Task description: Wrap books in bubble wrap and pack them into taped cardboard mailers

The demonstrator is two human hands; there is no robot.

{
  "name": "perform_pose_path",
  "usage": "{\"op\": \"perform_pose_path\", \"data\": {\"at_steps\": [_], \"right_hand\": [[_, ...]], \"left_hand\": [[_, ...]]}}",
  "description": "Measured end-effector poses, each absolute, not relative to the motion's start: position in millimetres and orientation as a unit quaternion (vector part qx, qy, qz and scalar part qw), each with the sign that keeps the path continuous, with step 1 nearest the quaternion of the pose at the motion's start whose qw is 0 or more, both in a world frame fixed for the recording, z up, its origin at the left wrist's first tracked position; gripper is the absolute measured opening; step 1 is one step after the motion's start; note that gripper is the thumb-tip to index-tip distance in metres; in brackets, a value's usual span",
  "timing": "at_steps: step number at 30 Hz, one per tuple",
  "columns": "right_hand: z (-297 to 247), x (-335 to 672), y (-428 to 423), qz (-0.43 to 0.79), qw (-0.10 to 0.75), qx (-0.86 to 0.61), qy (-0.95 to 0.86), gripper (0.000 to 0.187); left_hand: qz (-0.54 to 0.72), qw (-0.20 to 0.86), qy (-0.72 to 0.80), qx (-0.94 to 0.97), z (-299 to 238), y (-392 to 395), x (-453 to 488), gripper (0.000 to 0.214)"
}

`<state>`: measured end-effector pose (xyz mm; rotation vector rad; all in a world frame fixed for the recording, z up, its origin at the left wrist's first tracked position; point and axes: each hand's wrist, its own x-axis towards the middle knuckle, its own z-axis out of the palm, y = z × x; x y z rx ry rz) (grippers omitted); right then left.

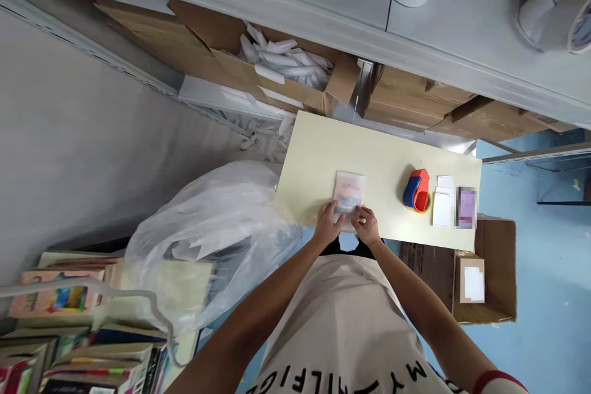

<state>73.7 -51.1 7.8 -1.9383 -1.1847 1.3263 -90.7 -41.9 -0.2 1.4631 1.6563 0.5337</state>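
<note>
A flat packet in clear plastic wrap (349,191), pale pink and blue, lies on the cream table (314,160) near its front edge. My left hand (329,221) grips the packet's near left corner with curled fingers. My right hand (367,225) pinches the near right corner. Both hands rest at the table's front edge, close together.
A red and blue tape dispenser (417,191) and white cards (442,203) lie to the right on the table. A large clear plastic bag (212,228) sits at the left, stacked books (78,326) below it. Open cardboard boxes (484,271) stand at the right and behind the table.
</note>
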Motion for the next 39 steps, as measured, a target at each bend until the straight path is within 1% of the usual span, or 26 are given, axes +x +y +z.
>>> {"op": "perform_pose_path", "data": {"at_steps": [4, 8, 14, 17, 22, 29, 39], "right_hand": [[9.0, 67.4, -45.6, 0.482, 0.246, -0.713, -0.446, 0.048], [9.5, 46.3, -23.5, 0.481, 0.26, -0.702, -0.456, 0.053], [2.2, 0.7, 40.9, 0.508, 0.265, -0.657, -0.491, 0.058], [-3.4, -13.5, 73.5, 0.505, 0.246, -0.644, -0.519, 0.062], [-8.4, -26.2, 112.8, 0.493, 0.203, -0.634, -0.56, 0.065], [-6.9, -31.7, 124.3, 0.489, 0.186, -0.623, -0.582, 0.069], [-1.4, -32.3, 119.8, 0.499, 0.167, -0.615, -0.587, 0.078]], "left_hand": [[0.253, 0.419, 0.65, 0.581, -2.8, -36.1, -97.5, 0.051], [0.281, 0.397, 0.668, 0.563, -7.1, -23.1, -114.3, 0.049], [0.318, 0.357, 0.686, 0.549, -13.2, 34.9, -155.9, 0.045], [0.319, 0.36, 0.681, 0.552, -15.6, 70.0, -175.4, 0.041], [0.318, 0.383, 0.683, 0.535, -19.8, 108.3, -198.2, 0.044], [0.331, 0.414, 0.677, 0.51, -24.5, 111.6, -207.1, 0.056], [0.355, 0.408, 0.649, 0.535, -33.6, 107.4, -207.3, 0.065]]}}
